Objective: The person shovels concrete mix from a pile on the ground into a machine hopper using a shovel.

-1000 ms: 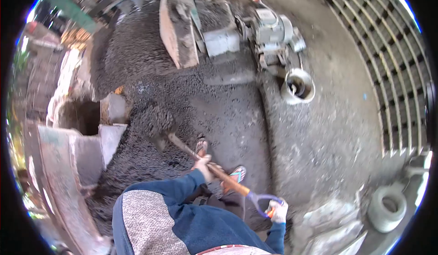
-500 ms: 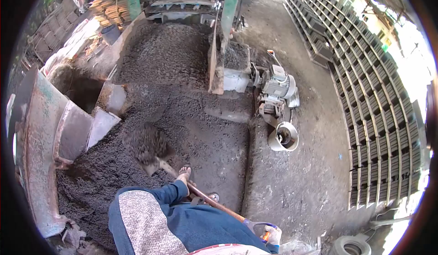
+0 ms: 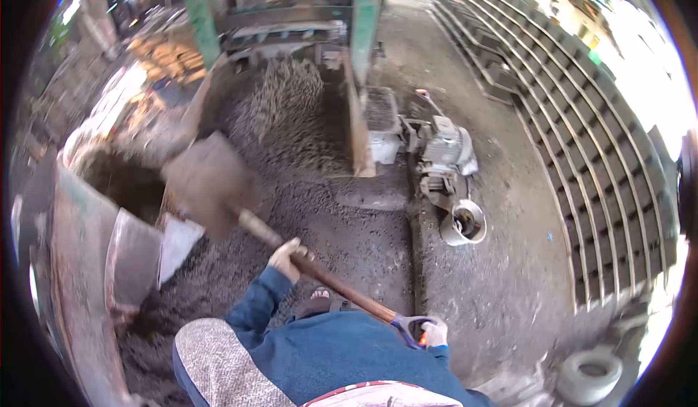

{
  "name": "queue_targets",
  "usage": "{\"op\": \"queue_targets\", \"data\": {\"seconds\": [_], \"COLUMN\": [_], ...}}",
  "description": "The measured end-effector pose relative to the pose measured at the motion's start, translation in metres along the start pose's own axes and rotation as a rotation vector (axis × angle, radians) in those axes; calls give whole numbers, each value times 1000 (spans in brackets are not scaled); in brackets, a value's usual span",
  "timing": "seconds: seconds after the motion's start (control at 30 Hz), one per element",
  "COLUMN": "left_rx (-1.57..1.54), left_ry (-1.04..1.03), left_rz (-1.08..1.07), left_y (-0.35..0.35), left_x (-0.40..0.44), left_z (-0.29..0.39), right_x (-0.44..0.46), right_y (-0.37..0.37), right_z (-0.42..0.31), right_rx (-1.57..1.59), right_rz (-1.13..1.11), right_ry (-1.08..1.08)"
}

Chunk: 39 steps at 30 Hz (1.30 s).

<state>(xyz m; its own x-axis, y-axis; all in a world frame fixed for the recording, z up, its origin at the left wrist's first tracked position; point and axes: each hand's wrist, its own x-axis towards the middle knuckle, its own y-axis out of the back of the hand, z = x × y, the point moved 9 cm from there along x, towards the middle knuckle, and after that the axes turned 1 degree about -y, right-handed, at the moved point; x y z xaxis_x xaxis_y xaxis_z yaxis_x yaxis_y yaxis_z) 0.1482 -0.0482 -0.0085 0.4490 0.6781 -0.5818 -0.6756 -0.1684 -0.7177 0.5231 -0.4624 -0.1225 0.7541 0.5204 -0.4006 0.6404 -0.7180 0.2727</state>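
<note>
My left hand (image 3: 286, 258) is wrapped around the brown shaft of a shovel (image 3: 331, 282), fairly close to the blade. At the other end, my right hand (image 3: 435, 333) grips the purple D-shaped handle. The shovel blade (image 3: 211, 181) is raised and blurred by motion; its face shows as flat grey-brown with no heap on it. Beyond it, a streaky mass of dark gritty mix (image 3: 283, 90) appears over the walled trough (image 3: 360, 134) below the green frame. Loose dark mix (image 3: 320, 225) covers the floor around my feet.
A metal hopper-like wall (image 3: 80, 261) and a dark pit (image 3: 123, 181) lie on the left. To the right are an electric motor (image 3: 445, 145), a white bucket (image 3: 463, 223), long racks of stacked grey blocks (image 3: 582, 160) and a tyre (image 3: 589, 376).
The shovel has risen from the floor pile and swung forward; the heap on its blade is gone. Streaky mix now appears over the trough. My left hand has come into clear view.
</note>
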Motion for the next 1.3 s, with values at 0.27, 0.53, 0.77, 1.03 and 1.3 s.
{"op": "queue_targets", "data": {"seconds": [0.27,0.53,0.77,1.03,1.3], "left_rx": [82,50,60,273,304], "left_ry": [-118,-130,1,304,541], "left_rz": [-462,-1145,-975,-493,-423], "left_y": [-47,-185,-199,-121,-93], "left_x": [-27,-40,-32,-55,-119], "left_z": [30,59,3,-128,-210], "right_x": [-33,-97,-144,-218,-292], "right_y": [-14,-49,-23,51,106], "right_z": [-71,-57,9,161,262], "right_rx": [-554,336,193,246,54], "right_rz": [205,14,178,397,456], "right_ry": [178,-351,-380,-667,-780]}}
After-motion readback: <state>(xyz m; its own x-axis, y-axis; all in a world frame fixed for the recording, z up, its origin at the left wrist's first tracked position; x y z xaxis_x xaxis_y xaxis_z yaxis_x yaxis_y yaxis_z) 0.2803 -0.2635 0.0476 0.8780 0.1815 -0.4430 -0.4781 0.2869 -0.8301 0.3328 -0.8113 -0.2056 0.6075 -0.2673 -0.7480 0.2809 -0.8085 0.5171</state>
